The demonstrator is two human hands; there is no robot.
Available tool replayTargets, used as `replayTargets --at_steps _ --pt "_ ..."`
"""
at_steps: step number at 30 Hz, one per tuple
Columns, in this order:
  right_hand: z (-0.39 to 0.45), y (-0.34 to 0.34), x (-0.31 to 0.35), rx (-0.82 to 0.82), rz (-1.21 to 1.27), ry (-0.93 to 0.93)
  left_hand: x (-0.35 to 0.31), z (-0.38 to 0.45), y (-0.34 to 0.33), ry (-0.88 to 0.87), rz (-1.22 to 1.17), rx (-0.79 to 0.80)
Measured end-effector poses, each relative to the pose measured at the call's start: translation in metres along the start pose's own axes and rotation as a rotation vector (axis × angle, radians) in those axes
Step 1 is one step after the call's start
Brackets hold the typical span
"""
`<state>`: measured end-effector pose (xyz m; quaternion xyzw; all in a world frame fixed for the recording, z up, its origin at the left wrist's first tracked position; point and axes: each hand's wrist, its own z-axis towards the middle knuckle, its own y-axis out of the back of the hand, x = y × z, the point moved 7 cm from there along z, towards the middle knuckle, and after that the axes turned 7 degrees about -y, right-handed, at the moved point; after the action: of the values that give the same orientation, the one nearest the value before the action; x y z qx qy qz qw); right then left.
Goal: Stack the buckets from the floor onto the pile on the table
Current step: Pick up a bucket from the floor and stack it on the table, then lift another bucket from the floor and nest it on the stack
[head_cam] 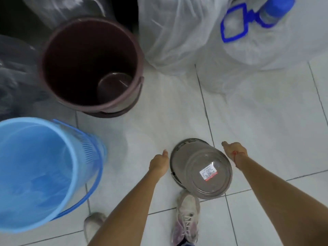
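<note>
A grey-brown bucket (198, 167) is upside down just above the white tiled floor. It tilts with its base and price sticker toward me. My left hand (159, 162) sits against the left side of its rim. My right hand (234, 152) is at the right side. Both hands have curled fingers and raised thumbs; the fingertips are hidden under the rim. An upright dark brown bucket (90, 64), with a second one nested beneath, stands at the upper left. A light blue bucket (44, 171) with a darker blue handle stands at the left edge.
White translucent plastic bags (177, 32) fill the top, with a blue-capped bottle (276, 9) and blue handle loop (234, 23) lying on them. Dark plastic-wrapped items (16, 71) sit at the far left. My two shoes (186, 219) stand below the grey bucket. Open tiles lie to the right.
</note>
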<state>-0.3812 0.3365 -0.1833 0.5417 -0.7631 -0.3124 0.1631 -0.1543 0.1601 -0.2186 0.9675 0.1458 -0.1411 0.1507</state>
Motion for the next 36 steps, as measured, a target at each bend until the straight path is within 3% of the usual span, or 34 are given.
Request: replayTargets --at_steps 4,7,12,16,20,22,25,31,36 --pt "0.033 -0.041 -0.033 0.432 0.051 -0.261 -0.002 0.027 -0.056 0.165 -0.26 0.17" --pt "0.034 -0.053 -0.043 0.554 0.122 -0.312 -0.01 0.021 -0.067 0.223 -0.324 0.174" --pt "0.007 -0.039 -0.048 0.682 0.158 -0.279 -0.026 -0.007 -0.046 0.293 -0.283 0.172" --pt "-0.01 -0.011 -0.031 0.767 0.243 -0.156 -0.042 -0.023 -0.012 0.248 -0.263 0.091" --pt "-0.027 0.013 0.007 0.913 0.288 0.012 -0.063 -0.031 0.021 0.235 -0.366 0.067" --pt "-0.031 0.023 0.027 0.956 0.44 0.032 -0.073 -0.035 0.032 0.216 -0.417 0.073" --pt "-0.03 0.037 0.047 0.878 0.64 -0.011 -0.089 -0.039 0.043 0.152 -0.518 0.051" --pt "-0.012 0.04 0.049 0.487 0.571 0.061 -0.094 -0.025 0.033 0.024 -0.456 -0.102" --pt "0.009 0.018 0.021 0.381 0.555 0.029 -0.08 -0.013 0.013 -0.043 -0.38 -0.13"
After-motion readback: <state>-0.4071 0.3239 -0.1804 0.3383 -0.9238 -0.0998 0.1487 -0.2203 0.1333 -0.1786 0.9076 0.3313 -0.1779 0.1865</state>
